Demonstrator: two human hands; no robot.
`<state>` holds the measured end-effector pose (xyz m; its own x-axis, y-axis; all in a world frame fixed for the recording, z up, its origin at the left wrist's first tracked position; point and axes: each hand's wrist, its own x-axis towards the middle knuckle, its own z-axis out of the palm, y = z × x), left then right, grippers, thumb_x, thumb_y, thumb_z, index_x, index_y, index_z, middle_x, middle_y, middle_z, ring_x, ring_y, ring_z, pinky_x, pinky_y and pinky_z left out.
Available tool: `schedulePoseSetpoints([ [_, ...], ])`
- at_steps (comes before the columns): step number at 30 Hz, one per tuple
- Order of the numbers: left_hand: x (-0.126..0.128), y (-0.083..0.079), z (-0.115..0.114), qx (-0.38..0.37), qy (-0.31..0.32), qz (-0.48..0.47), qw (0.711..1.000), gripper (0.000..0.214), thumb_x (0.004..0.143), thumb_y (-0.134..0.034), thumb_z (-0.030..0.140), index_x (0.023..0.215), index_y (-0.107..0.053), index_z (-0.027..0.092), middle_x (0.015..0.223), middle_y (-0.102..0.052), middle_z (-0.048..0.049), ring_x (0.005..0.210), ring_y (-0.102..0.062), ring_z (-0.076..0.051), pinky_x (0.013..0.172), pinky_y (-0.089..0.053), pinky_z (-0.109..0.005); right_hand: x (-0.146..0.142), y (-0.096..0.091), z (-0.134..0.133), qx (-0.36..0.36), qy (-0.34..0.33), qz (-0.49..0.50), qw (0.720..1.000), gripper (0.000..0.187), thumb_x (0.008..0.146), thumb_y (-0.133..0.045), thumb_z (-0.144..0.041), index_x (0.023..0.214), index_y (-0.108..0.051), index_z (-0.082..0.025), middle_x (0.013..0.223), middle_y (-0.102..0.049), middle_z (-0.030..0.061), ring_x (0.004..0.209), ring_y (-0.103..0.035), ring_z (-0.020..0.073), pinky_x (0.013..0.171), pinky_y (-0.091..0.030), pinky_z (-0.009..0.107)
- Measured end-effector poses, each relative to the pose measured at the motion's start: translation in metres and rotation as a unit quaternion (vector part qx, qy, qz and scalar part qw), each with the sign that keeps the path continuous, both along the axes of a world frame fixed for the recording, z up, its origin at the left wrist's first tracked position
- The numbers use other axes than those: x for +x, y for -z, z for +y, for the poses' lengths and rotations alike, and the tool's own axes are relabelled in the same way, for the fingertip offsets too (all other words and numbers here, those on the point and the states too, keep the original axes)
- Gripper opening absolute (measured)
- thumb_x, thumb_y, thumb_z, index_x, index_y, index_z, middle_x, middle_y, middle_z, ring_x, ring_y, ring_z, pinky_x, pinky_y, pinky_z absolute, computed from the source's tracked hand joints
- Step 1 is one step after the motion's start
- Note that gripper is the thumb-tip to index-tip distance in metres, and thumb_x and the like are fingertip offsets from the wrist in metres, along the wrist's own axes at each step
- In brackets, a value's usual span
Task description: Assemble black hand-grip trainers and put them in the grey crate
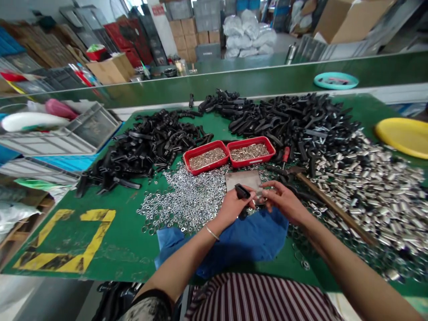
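My left hand (pixel 231 206) is closed round a black plastic handle piece (pixel 242 191), whose end sticks up above the thumb. Just right of it, my right hand (pixel 284 201) has its thumb and fingertips drawn together; a small shiny thing may be between them, too small to name. Both hands are over a flat metal plate (pixel 243 178) and the near blue cloth (pixel 247 238). Left of them lies a spread of small metal rings (pixel 190 196). Beyond the plate stand two red trays, the left tray (pixel 204 169) and right tray (pixel 252 160), full of small brassy parts.
Black plastic parts are heaped at the left (pixel 143 142) and back right (pixel 284 111). Metal sleeves (pixel 364 187) cover the right side. A wooden-handled hammer (pixel 334 208) lies by my right forearm, near a red-handled screwdriver (pixel 286 154). A yellow plate (pixel 404 136) sits far right.
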<state>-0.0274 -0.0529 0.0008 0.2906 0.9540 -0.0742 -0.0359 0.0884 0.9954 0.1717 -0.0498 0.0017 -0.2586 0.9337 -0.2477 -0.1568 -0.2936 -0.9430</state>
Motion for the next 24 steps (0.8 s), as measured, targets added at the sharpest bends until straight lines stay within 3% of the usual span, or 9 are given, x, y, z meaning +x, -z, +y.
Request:
schedulePoseSetpoints([
  [3,0.006,0.004,0.001,-0.006,0.000,-0.002,1.000,0.038,0.085,-0.070,0.048,0.103,-0.069,0.016,0.072,-0.073,-0.0023,0.069,-0.070,-0.018,0.072,-0.054,-0.029,-0.010,-0.001,-0.003,-0.027,0.040,0.013,0.999,0.036,0.080,-0.079,-0.044,0.090,-0.053,-0.022,0.053,-0.050,-0.0096,0.038,-0.033,0.0041,0.034,-0.024,0.014],
  [5,0.008,0.008,0.000,-0.006,-0.008,-0.002,1.000,0.039,0.084,-0.071,0.049,0.104,-0.069,0.016,0.073,-0.073,-0.0025,0.069,-0.070,-0.019,0.072,-0.054,-0.029,-0.013,-0.004,-0.005,-0.071,0.012,0.056,0.996,0.037,0.080,-0.080,-0.043,0.087,-0.051,-0.021,0.051,-0.042,-0.0116,0.039,-0.025,0.0024,0.033,-0.019,0.013],
  [8,0.007,0.013,-0.004,-0.009,-0.028,-0.009,1.000,0.039,0.085,-0.070,0.050,0.102,-0.070,0.015,0.069,-0.071,-0.0018,0.066,-0.069,-0.018,0.071,-0.054,-0.028,-0.011,-0.007,-0.007,-0.116,-0.075,0.104,0.985,0.036,0.079,-0.082,-0.040,0.093,-0.056,-0.018,0.060,-0.047,-0.0091,0.043,-0.032,0.0022,0.035,-0.029,0.013],
  [11,0.005,0.013,-0.006,-0.005,-0.029,-0.006,1.000,0.040,0.084,-0.071,0.051,0.100,-0.071,0.015,0.069,-0.071,-0.0021,0.066,-0.069,-0.017,0.072,-0.053,-0.028,-0.005,-0.006,-0.005,-0.106,-0.112,0.102,0.983,0.036,0.080,-0.081,-0.037,0.100,-0.058,-0.017,0.065,-0.055,-0.0061,0.046,-0.043,0.0043,0.039,-0.040,0.016],
  [15,0.006,0.009,-0.007,-0.019,-0.011,-0.031,0.999,0.039,0.085,-0.071,0.049,0.101,-0.071,0.014,0.072,-0.071,-0.0027,0.068,-0.068,-0.017,0.071,-0.054,-0.028,-0.001,0.000,-0.002,-0.102,-0.109,0.086,0.985,0.034,0.084,-0.076,-0.044,0.086,-0.056,-0.017,0.062,-0.059,-0.0033,0.042,-0.042,0.0045,0.036,-0.038,0.017],
  [19,0.013,0.006,-0.004,-0.031,-0.016,-0.030,0.999,0.036,0.085,-0.071,0.047,0.101,-0.071,0.015,0.073,-0.071,-0.0022,0.068,-0.068,-0.016,0.071,-0.055,-0.027,0.001,0.002,0.003,-0.132,-0.082,0.134,0.979,0.034,0.082,-0.079,-0.042,0.087,-0.056,-0.017,0.062,-0.059,-0.0036,0.045,-0.042,0.0042,0.037,-0.038,0.014],
  [22,0.014,0.006,0.002,-0.031,-0.005,-0.016,0.999,0.036,0.084,-0.073,0.046,0.102,-0.073,0.015,0.074,-0.071,-0.0028,0.070,-0.068,-0.017,0.073,-0.055,-0.029,0.004,0.003,0.010,-0.200,-0.079,0.195,0.957,0.028,0.084,-0.078,-0.035,0.089,-0.058,-0.016,0.063,-0.056,-0.0041,0.044,-0.039,0.0016,0.035,-0.033,0.009],
  [24,0.013,0.006,0.008,-0.035,0.000,-0.006,0.999,0.037,0.083,-0.074,0.047,0.103,-0.074,0.016,0.076,-0.072,-0.0038,0.072,-0.068,-0.017,0.075,-0.055,-0.029,0.007,0.004,0.015,-0.267,-0.091,0.246,0.927,0.024,0.086,-0.076,-0.031,0.090,-0.060,-0.014,0.063,-0.051,-0.0051,0.042,-0.036,0.0002,0.034,-0.032,0.007],
])
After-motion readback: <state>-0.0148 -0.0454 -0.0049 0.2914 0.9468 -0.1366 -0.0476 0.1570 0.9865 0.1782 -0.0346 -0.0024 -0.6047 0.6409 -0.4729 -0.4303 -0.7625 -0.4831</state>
